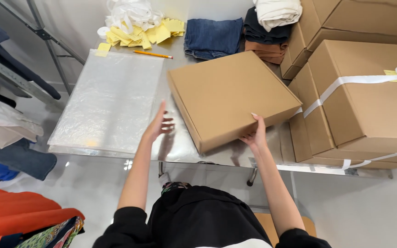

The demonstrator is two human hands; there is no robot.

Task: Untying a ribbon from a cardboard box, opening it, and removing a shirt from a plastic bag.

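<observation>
A flat brown cardboard box [228,96] lies closed and skewed on the shiny metal table [180,144]. My right hand [255,133] grips its near right corner, fingers under the edge. My left hand [158,124] hovers open just left of the box's near side, fingers spread, touching nothing that I can see. A sheet of clear bubble wrap [109,101] lies flat to the left of that hand.
Stacked cardboard boxes [368,96] tied with white ribbon stand at the right. Folded jeans [212,37], dark and brown folded clothes [265,41], yellow paper slips [145,32] and a pencil [152,54] lie at the back. Hanging garments [5,133] fill the left.
</observation>
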